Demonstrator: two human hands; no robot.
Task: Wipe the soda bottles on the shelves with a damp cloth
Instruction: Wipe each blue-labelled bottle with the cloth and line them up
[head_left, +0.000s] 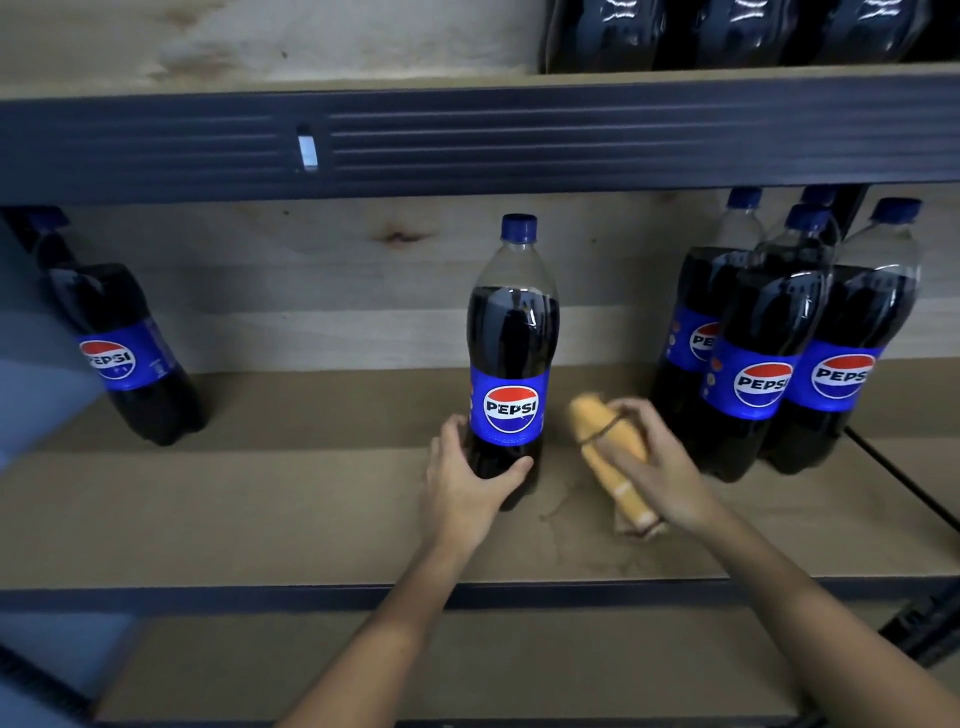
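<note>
top-shelf bottles (737, 31) cropped, cloth (613, 452) motion-blurred — rear bottle (818, 196) hidden

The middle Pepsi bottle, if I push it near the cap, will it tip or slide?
Probably tip: the middle Pepsi bottle is tall and narrow. Nearly full, so likely heavy. The left hand gripping its base should steady it.

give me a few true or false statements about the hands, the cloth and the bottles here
1. The left hand grips the middle bottle near its base. True.
2. The right hand holds a blue cloth. False: the cloth is orange.
3. The middle bottle lies on its side. False: it stands upright on the shelf.
4. A group of bottles stands right of the cloth. True.
5. The middle bottle's cap is off. False: it is on.
</note>
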